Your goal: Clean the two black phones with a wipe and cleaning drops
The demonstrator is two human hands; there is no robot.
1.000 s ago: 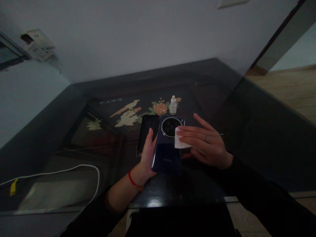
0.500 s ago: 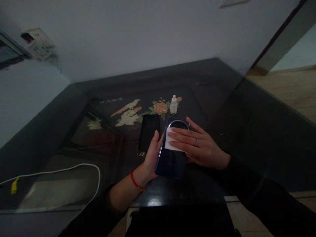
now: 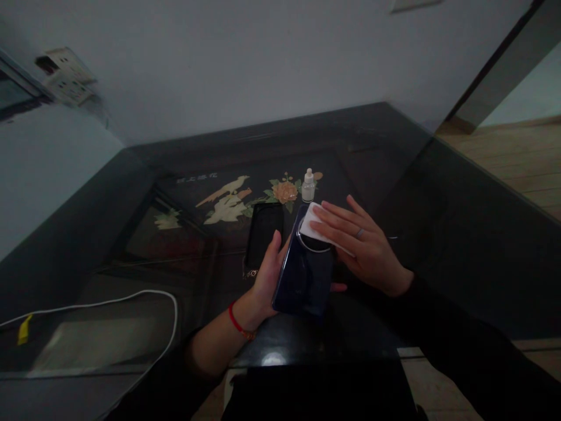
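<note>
A dark blue smartphone (image 3: 302,283) lies back side up in my left hand (image 3: 268,279), whose thumb runs along its left edge and whose fingertip shows past the right edge. My right hand (image 3: 362,245) presses a folded white wipe (image 3: 312,219) with its fingers over the upper part of the round camera ring. The lower arc of the ring shows below the wipe. Just left of the phone, a black phone case (image 3: 264,231) rests on the table, with a small metal charm (image 3: 250,273) at its lower end.
A small white-capped bottle (image 3: 308,186) stands beyond the phone on the dark glossy table (image 3: 394,175), near an inlaid bird and flower picture (image 3: 228,202). On the left runs a white cable (image 3: 131,297) with a yellow tag (image 3: 24,329). Wall sockets (image 3: 68,76) are at the back left.
My right hand has slid the wipe upward across the camera ring, uncovering the ring's lower arc. My left hand still holds the phone in nearly the same place.
</note>
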